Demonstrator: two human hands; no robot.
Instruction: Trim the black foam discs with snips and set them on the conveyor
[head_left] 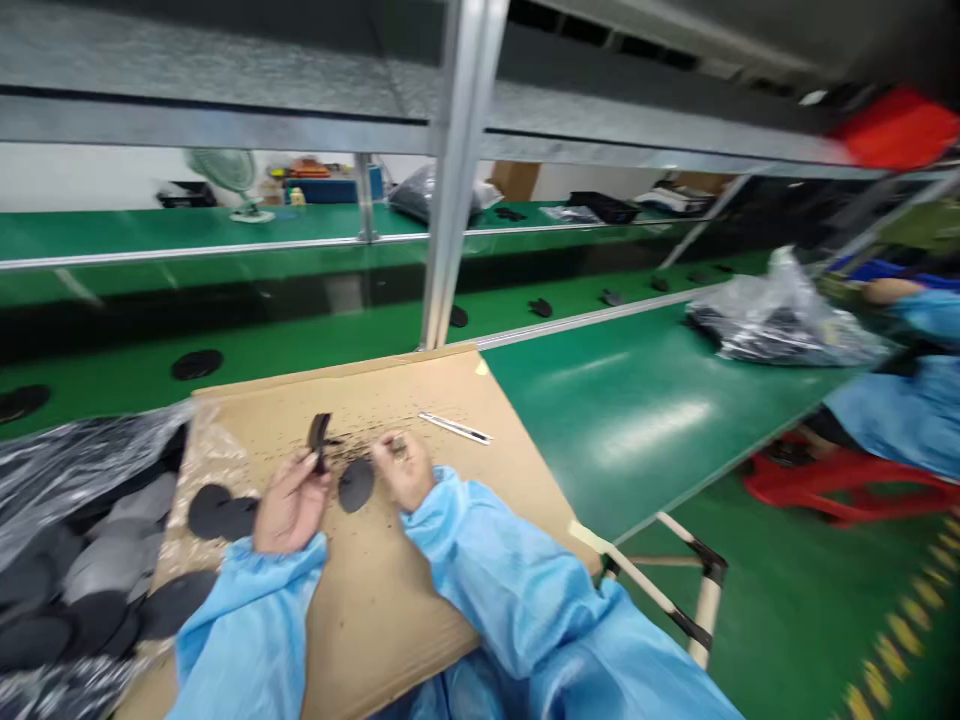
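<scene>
Head view: left hand (292, 505) gripped a black curved piece (319, 440) at centre; right hand (405, 470) was curled, contents unclear. Black crumbs (360, 440) littered the cardboard sheet (502, 410). Risk: crumbs fouling the nearby black disc (356, 485).

No text, label or number can be read anywhere.

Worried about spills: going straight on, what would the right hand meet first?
Likely the scattered black crumbs on the tan cardboard sheet ahead of the right hand, though depth is unclear.
</scene>
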